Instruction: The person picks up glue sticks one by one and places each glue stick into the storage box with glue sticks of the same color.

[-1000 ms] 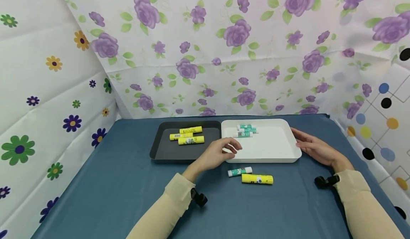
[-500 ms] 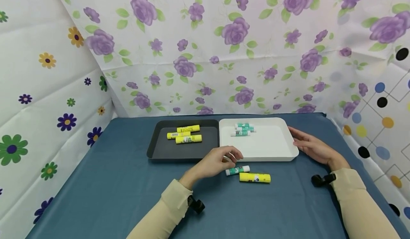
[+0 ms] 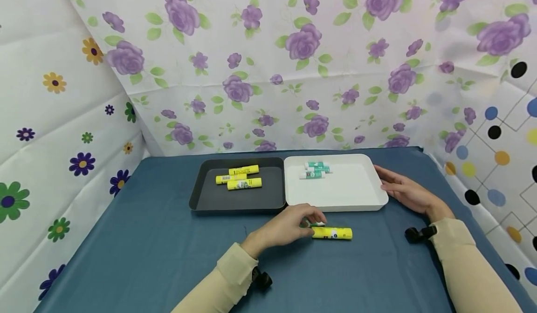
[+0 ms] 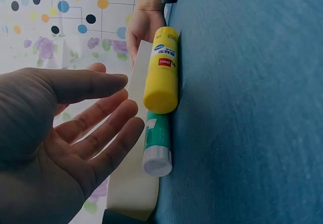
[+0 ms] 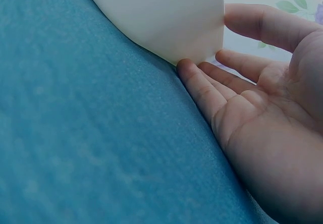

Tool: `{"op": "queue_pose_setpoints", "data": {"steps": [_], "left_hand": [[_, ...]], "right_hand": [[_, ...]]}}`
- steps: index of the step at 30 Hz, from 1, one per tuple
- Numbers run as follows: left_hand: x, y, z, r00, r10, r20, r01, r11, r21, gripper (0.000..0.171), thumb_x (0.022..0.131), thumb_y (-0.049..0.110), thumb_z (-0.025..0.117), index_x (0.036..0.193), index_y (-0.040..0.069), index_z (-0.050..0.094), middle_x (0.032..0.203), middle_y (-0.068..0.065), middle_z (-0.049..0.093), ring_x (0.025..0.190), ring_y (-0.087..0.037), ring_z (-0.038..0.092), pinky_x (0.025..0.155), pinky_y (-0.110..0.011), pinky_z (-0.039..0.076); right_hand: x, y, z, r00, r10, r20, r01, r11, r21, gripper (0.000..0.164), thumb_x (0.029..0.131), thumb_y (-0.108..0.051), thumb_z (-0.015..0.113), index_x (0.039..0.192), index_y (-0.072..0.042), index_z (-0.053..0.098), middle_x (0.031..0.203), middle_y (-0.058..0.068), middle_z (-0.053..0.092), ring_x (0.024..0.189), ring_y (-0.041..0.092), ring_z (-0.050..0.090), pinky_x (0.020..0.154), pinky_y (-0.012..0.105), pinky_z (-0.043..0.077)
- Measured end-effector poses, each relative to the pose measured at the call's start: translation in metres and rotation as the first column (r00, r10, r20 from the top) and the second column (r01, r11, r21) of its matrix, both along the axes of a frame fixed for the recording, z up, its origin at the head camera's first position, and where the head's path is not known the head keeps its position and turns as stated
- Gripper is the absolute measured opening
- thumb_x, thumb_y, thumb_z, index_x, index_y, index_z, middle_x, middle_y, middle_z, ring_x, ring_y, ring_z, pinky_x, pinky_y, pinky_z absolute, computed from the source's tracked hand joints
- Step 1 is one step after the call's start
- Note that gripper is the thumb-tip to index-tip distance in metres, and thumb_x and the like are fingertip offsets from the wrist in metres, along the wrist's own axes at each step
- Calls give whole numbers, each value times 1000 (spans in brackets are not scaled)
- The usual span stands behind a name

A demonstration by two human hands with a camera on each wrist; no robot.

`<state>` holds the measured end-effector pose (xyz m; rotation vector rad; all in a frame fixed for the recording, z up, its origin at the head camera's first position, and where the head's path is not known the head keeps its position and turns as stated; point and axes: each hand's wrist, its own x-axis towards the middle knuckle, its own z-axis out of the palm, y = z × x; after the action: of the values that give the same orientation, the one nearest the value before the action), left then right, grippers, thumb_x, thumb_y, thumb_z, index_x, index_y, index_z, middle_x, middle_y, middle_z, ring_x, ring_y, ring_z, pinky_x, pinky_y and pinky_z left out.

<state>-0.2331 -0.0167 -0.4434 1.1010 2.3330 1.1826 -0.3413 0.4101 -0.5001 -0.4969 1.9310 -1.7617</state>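
Observation:
My left hand point(image 3: 289, 224) hovers over the table with thumb and fingers parted, nothing between them in the left wrist view. Its fingertips are close to a green glue stick point(image 4: 158, 143) with a white cap, which the fingers mostly cover in the head view. A larger yellow glue stick point(image 3: 333, 233) lies beside the green one, near the thumb tip. At the right end of the white tray point(image 3: 352, 189), my right hand point(image 3: 413, 195) rests its fingertips on the outer wall, fingers extended, as the right wrist view shows.
Several small green glue sticks point(image 3: 313, 175) lie at the back left of the white tray. Left of it, touching its side, stands a dark grey tray point(image 3: 205, 199) with three yellow glue sticks point(image 3: 244, 184). A flowered cloth point(image 3: 235, 47) hangs behind the blue table point(image 3: 147, 257).
My left hand has moved from over the trays' front edge down and nearer to me, reaching the loose green glue stick. My right hand stays at the white tray. The head view has shifted slightly.

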Motion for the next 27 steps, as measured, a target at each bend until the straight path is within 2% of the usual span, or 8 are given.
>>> {"op": "queue_pose_setpoints", "data": {"steps": [3, 5, 8, 12, 16, 20, 23, 27], "left_hand": [[0, 3, 0, 1000, -19, 0, 19, 1000, -4, 32, 99, -1, 69, 128, 12, 67, 126, -7, 67, 112, -16, 65, 94, -23, 54], [-1, 4, 0, 1000, -28, -12, 27, 1000, -13, 32, 99, -1, 69, 128, 12, 67, 126, -7, 67, 111, -14, 65, 94, -22, 54], [-1, 6, 1, 999, -32, -30, 31, 999, -28, 32, 99, 0, 69, 128, 14, 67, 125, -4, 67, 111, -11, 64, 94, -22, 54], [2, 2, 0, 999, -14, -33, 12, 998, -55, 33, 99, 2, 71, 128, 17, 68, 123, 0, 68, 109, -9, 64, 92, -22, 54], [6, -4, -3, 999, 10, -44, -13, 997, -71, 33, 99, 2, 71, 128, 18, 68, 122, 2, 68, 108, -7, 64, 90, -20, 54], [6, -4, -3, 997, 0, -77, -6, 997, -82, 34, 100, 1, 69, 127, 20, 68, 124, 2, 68, 104, -5, 64, 87, -20, 53], [5, -1, -4, 994, -17, -105, 5, 994, -107, 33, 100, 2, 69, 128, 21, 69, 125, 3, 68, 101, -3, 63, 85, -19, 53], [5, 4, -5, 990, -37, -134, 18, 990, -138, 33, 100, 4, 69, 129, 20, 69, 121, 3, 68, 99, -2, 62, 85, -17, 52]], "right_hand": [[2, 3, 0, 1000, -1, -5, 1, 1000, 7, 71, 113, -9, 43, 169, -18, 0, 175, 11, -10, 144, -9, 28, 106, 15, 41], [3, 5, 1, 1000, -8, -9, 8, 1000, 10, 71, 113, -10, 43, 169, -18, 1, 175, 10, -10, 146, -7, 26, 106, 14, 40], [4, 5, 2, 1000, -26, -11, 27, 1000, 9, 71, 113, -10, 44, 169, -19, 2, 175, 10, -9, 152, 1, 19, 105, 13, 40], [1, -2, 1, 1000, -11, -5, 11, 1000, 0, 71, 113, -9, 44, 169, -19, 3, 175, 10, -9, 158, 12, 9, 106, 14, 40], [-3, -11, -4, 1000, 5, 4, -4, 1000, -13, 71, 113, -8, 44, 170, -20, 3, 175, 9, -8, 160, 20, 2, 108, 14, 39], [-4, -11, -5, 1000, -3, 0, 3, 1000, -16, 71, 112, -8, 43, 170, -20, 3, 175, 9, -8, 160, 26, -4, 107, 14, 39], [-3, -7, -3, 1000, -3, -6, 3, 1000, -7, 71, 113, -8, 44, 170, -19, 3, 175, 9, -8, 160, 22, -1, 107, 14, 39], [0, -1, -2, 1000, 1, -11, -1, 1000, -7, 71, 113, -8, 43, 169, -19, 2, 175, 8, -9, 155, 3, 15, 107, 14, 39]]}}
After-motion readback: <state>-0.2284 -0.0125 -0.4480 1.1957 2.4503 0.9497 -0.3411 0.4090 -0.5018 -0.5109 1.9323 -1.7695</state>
